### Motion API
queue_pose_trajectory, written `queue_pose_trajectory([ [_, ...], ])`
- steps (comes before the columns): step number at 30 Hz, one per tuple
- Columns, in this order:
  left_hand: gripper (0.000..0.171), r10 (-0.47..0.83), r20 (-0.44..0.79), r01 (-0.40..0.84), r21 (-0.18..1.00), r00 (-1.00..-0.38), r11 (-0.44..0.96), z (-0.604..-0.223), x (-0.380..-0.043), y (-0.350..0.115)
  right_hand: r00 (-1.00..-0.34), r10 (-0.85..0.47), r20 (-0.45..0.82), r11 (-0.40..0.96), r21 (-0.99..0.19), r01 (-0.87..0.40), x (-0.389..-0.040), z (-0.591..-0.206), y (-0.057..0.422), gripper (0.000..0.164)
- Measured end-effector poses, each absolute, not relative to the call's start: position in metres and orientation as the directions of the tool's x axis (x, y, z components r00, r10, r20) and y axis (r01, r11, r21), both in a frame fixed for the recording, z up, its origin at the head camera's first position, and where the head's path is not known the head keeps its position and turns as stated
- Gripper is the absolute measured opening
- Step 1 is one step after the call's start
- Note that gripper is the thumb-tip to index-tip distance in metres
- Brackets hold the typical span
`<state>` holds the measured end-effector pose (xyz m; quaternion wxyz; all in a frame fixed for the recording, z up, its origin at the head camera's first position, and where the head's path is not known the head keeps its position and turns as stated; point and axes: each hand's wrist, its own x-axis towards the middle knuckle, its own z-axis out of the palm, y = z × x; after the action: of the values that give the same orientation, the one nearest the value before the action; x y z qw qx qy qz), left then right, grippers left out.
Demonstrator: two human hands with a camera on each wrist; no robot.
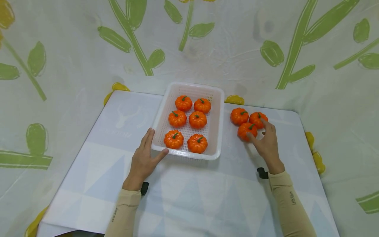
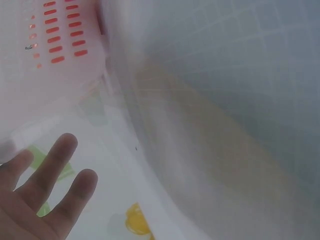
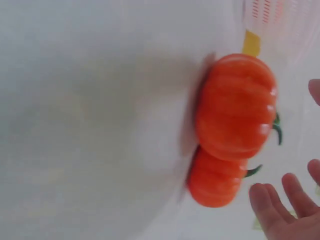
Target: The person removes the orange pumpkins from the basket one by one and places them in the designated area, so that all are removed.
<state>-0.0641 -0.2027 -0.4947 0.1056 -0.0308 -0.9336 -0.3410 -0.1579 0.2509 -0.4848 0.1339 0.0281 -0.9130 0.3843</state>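
Note:
A white plastic basket (image 1: 221, 125) with a perforated floor holds several small orange pumpkins (image 1: 198, 119) with green stems. My left hand (image 1: 144, 161) lies at its near left corner, fingers extended along the side and thumb at the front rim. To the right of the basket, three more pumpkins sit close together on the table: a front one (image 1: 246, 132), a back left one (image 1: 239, 116) and a back right one (image 1: 258, 119). Over this group reaches my right hand (image 1: 267, 141), thumb and fingers spread near the front and back right pumpkins, gripping neither.
The table (image 1: 189, 204) has a pale cloth with blue triangles. Behind it hangs a white curtain (image 1: 225, 49) printed with green leaves and yellow flowers. Each wrist carries a small black device, as at the right wrist device (image 1: 262, 173).

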Motion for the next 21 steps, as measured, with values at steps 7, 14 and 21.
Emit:
queue_pose_trajectory([
  [7, 0.098, -0.016, 0.224, 0.131, 0.628, -0.975, 0.767, -0.494, -0.064, -0.202, -0.918, -0.057, 0.392, 0.668, -0.668, -0.327, -0.165, -0.467, 0.242, 0.072],
  [14, 0.098, -0.014, 0.234, 0.140, 0.625, -0.972, 0.768, -0.496, -0.064, -0.203, -0.899, -0.176, 0.401, 0.607, -0.675, -0.420, -0.168, -0.445, 0.220, 0.074],
  [21, 0.097, -0.022, 0.234, 0.134, 0.625, -0.972, 0.769, -0.499, -0.066, -0.204, -0.887, -0.315, 0.338, 0.593, -0.659, -0.462, -0.170, -0.436, 0.197, 0.077],
])
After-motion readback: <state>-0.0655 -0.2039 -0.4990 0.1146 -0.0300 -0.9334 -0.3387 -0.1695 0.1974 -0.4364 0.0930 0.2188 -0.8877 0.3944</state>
